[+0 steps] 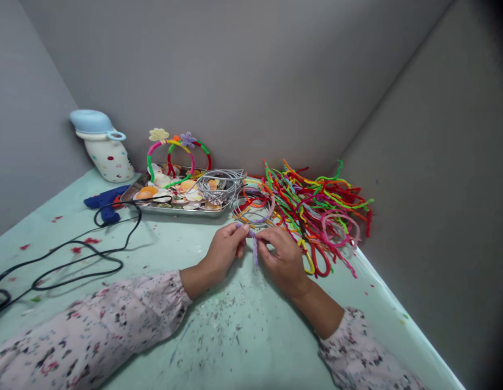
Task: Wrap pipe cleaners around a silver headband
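A short purple pipe cleaner [255, 252] is pinched between my two hands above the table, its loose end hanging down. My left hand [224, 249] grips it near the top, thumb against the fingers. Close beside it, my right hand [284, 259] pinches the same pipe cleaner from the right. Just beyond my fingers lie loops of grey wire [241, 208] and a purple ring [270, 208]. To the right of my right hand spreads a large heap of bright pipe cleaners [312, 200], with a pink ring [341, 218] at its near side.
A metal tray [182, 210] holds shells, a wire coil [221, 185] and flower-topped hoops [149, 160]. Left of it are a blue glue gun [107, 201], its black cord [113, 254] and a white bottle [107, 154] with a blue lid. Grey walls [243, 81] enclose the table [235, 336].
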Action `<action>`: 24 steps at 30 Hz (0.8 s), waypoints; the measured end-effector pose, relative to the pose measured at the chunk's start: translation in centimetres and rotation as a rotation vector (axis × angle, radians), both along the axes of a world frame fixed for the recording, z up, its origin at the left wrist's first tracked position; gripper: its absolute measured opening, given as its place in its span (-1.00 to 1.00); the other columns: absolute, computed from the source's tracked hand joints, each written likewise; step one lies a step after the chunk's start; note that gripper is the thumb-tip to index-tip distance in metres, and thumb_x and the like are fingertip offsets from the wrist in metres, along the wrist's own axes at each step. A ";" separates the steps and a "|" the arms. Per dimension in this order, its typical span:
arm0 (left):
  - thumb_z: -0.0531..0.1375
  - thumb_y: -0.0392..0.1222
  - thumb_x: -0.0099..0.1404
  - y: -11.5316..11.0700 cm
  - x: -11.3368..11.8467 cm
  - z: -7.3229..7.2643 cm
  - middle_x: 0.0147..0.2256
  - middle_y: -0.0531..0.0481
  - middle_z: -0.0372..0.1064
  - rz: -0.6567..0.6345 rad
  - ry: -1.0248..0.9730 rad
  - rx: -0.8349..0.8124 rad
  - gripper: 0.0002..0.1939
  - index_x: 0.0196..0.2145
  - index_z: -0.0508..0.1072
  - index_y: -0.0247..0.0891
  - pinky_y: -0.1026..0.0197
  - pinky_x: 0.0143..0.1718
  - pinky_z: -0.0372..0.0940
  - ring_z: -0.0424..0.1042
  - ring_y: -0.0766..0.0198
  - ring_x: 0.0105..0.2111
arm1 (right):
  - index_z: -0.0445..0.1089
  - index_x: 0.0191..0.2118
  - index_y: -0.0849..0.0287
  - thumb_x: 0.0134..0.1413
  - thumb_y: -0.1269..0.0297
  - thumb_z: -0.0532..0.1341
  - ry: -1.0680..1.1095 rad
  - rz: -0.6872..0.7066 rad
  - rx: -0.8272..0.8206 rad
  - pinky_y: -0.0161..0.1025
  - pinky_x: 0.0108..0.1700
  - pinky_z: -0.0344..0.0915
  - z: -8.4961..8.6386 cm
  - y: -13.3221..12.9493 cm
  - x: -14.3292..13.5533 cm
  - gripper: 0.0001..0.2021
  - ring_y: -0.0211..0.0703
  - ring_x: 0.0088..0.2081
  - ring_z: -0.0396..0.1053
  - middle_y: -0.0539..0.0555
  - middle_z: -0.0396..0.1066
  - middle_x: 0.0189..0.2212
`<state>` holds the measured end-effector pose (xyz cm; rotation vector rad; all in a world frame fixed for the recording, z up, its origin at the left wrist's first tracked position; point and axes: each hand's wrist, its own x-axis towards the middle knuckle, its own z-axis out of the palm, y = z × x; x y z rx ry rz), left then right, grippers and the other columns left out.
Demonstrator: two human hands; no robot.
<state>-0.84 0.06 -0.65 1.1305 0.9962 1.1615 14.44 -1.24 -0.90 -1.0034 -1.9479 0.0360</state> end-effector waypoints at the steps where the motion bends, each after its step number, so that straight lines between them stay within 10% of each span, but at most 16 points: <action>1: 0.16 0.03 0.25 0.0 0.0 0.0 -0.69 0.17 0.11 0.000 0.001 0.002 -0.65 -0.53 0.24 -0.26 0.33 -0.65 -0.07 0.06 0.47 -0.70 | 0.42 -0.23 0.09 0.17 0.43 0.13 -0.012 -0.001 0.001 -0.14 -0.14 0.34 0.0 0.0 0.0 -0.85 -0.12 -0.22 0.40 0.07 0.47 -0.30; 24: 0.16 0.01 0.25 -0.1 0.1 0.3 -0.70 0.17 0.12 0.007 -0.009 -0.015 -0.66 -0.53 0.25 -0.27 0.34 -0.66 -0.08 0.06 0.48 -0.71 | 0.42 -0.21 0.12 0.20 0.42 0.13 -0.107 -0.013 0.048 -0.11 -0.13 0.34 -0.1 0.1 0.3 -0.86 -0.10 -0.22 0.40 0.09 0.48 -0.30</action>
